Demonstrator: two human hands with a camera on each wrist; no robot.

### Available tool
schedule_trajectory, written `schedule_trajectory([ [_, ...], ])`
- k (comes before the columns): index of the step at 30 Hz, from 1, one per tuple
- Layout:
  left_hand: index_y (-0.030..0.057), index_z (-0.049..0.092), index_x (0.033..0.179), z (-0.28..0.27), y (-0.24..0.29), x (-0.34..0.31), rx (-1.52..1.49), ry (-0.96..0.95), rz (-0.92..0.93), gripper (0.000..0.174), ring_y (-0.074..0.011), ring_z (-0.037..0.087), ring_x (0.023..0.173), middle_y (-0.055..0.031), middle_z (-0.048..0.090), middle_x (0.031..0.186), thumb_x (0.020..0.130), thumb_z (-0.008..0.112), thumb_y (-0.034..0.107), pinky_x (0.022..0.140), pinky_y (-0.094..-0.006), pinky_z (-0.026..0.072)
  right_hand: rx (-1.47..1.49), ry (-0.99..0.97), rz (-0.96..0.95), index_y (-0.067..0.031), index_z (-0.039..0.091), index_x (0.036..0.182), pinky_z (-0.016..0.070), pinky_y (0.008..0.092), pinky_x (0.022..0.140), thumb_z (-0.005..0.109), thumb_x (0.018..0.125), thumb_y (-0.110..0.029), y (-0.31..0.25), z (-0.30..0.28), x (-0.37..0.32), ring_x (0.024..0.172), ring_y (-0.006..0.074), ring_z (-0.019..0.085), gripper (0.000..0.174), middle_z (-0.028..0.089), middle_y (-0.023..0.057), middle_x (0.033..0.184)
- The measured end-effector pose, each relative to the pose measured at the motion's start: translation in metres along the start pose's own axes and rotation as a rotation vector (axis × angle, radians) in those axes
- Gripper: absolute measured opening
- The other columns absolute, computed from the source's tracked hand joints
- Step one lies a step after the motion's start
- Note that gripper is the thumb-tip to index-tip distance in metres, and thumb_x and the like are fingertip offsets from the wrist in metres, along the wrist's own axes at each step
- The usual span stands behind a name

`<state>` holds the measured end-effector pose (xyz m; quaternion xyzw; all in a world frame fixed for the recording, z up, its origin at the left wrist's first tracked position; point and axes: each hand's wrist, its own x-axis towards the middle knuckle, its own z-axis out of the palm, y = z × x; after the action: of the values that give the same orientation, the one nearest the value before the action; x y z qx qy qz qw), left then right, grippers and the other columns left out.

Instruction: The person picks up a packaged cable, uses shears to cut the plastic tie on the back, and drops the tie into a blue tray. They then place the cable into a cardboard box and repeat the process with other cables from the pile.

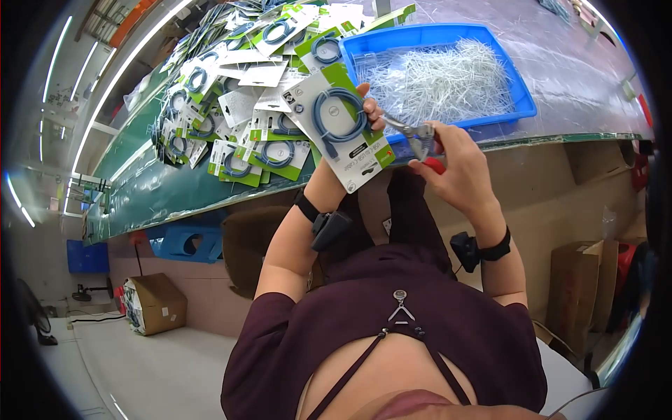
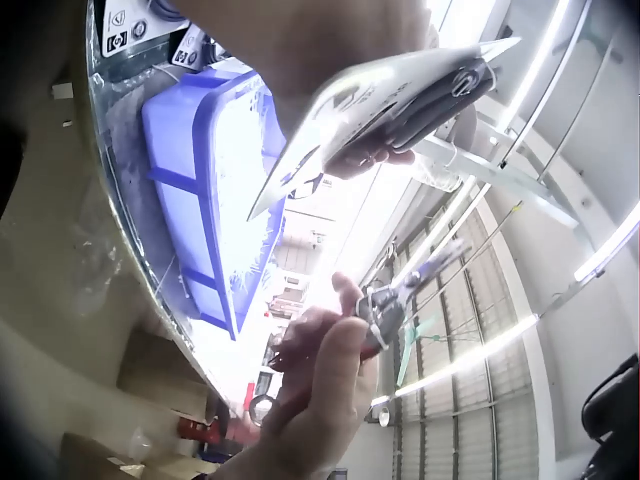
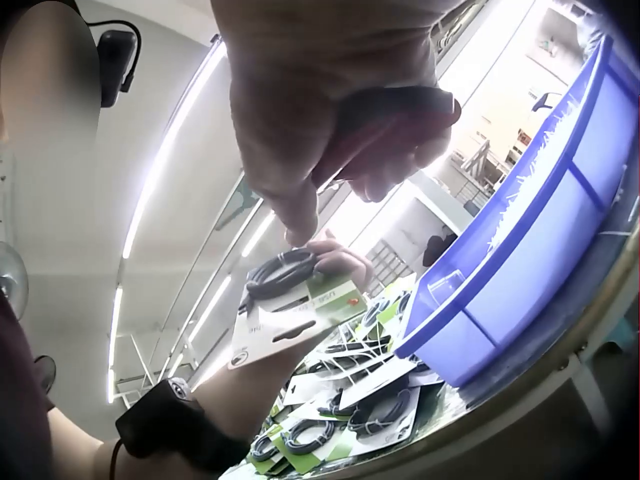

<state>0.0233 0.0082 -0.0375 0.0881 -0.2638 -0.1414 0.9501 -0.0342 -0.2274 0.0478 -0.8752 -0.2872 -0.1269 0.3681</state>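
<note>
**Head view.** The left hand point(image 1: 372, 110) holds one white-and-green cardboard retail card with a coiled blue cable point(image 1: 339, 129) up off the table, above its near edge. The fingers are wrapped round the card's right margin. The right hand point(image 1: 458, 164) is clenched on a red-handled metal cutter point(image 1: 421, 140), whose nose points at that same margin, just beside the left fingertips. Whether the nose touches the card cannot be told. Behind both hands, at the near edge of the green table point(image 1: 161, 185), stands a blue rectangular plastic tray point(image 1: 420, 29) filled with thin white plastic strips point(image 1: 434, 77). To its left, a loose heap of matching carded cables point(image 1: 238, 105) runs along the table toward the far left corner.

**Left wrist view.** The card point(image 2: 390, 95) is seen edge-on in the left hand's grasp. The cutter point(image 2: 385, 305) sits below it, apart from it here, and the right hand's fingers point(image 2: 335, 370) are curled on its handles.

**Right wrist view.** The right hand point(image 3: 320, 100) is closed round the dark handle. Beyond it the left fingers point(image 3: 345, 262) pinch the card point(image 3: 290, 310), with the tray point(image 3: 520, 280) to the right.

**Status.** Judged from these views, one card is being worked and the cut is not yet made. The heap suggests many units (finished and unfinished cannot be told apart), so the completed share cannot be determined.
</note>
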Motion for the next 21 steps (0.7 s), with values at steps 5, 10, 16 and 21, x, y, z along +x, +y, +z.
schedule_trajectory([
  [5,-0.0038,0.044,0.134,-0.002,-0.009,0.001,0.178,0.027,0.047,0.063,-0.025,0.059,0.092,-0.0157,0.062,0.094,0.093,0.053,0.043,0.079,-0.0353,0.0514,-0.092,0.009,-0.023,-0.0041,0.055,0.121,0.049,0.0388,0.081,0.079,0.073,-0.024,-0.006,0.016,0.002,0.094,0.0309,0.061,0.057,0.063,0.0143,0.103],
  [10,-0.0094,0.043,0.131,0.004,-0.014,0.005,0.499,0.041,0.092,0.063,-0.0231,0.061,0.081,-0.017,0.061,0.092,0.094,0.053,0.041,0.066,-0.0284,0.0529,-0.124,0.078,-0.054,-0.0044,0.056,0.12,0.0489,0.0393,0.082,0.08,0.073,-0.025,-0.008,0.016,0.009,0.094,0.0313,0.061,0.057,0.063,0.0147,0.103],
  [16,-0.0106,0.043,0.129,0.019,-0.019,0.004,0.691,0.214,0.083,0.059,-0.0176,0.061,0.072,-0.0152,0.062,0.09,0.095,0.052,0.037,0.06,-0.0225,0.0514,-0.126,0.045,-0.026,-0.0048,0.056,0.12,0.0491,0.0396,0.082,0.08,0.072,-0.024,-0.011,0.012,0.011,0.095,0.0318,0.061,0.057,0.063,0.0147,0.103],
  [21,-0.0106,0.044,0.128,0.03,-0.015,0.006,0.846,0.246,0.099,0.056,-0.0123,0.058,0.069,-0.0118,0.061,0.087,0.096,0.052,0.035,0.058,-0.0182,0.0472,-0.127,0.065,-0.055,-0.0051,0.058,0.118,0.0499,0.04,0.079,0.079,0.072,-0.023,-0.01,0.005,0.01,0.09,0.0326,0.062,0.053,0.065,0.014,0.097],
])
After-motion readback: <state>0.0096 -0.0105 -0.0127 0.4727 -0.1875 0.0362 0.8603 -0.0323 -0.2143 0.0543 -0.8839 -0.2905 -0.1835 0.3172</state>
